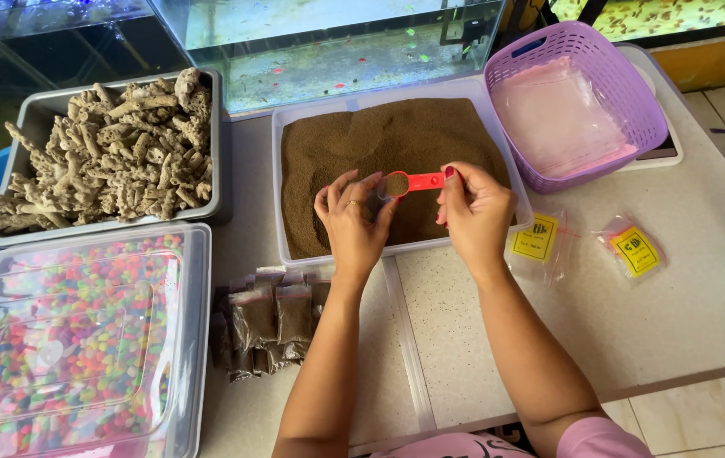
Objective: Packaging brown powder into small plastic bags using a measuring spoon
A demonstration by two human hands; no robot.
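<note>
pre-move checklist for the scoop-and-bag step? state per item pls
1. Red scoop gripped by right hand: ok.
2. Scoop bowl loaded with brown granules: ok.
3. Scoop is over the white tray, so spills fall back in: ok.
4. Left hand holding an open bag under the scoop: cannot tell, fingers hide it.
5. Empty bags stocked in purple basket: ok.
6. Filled bags piled clear of the hands: ok.
</note>
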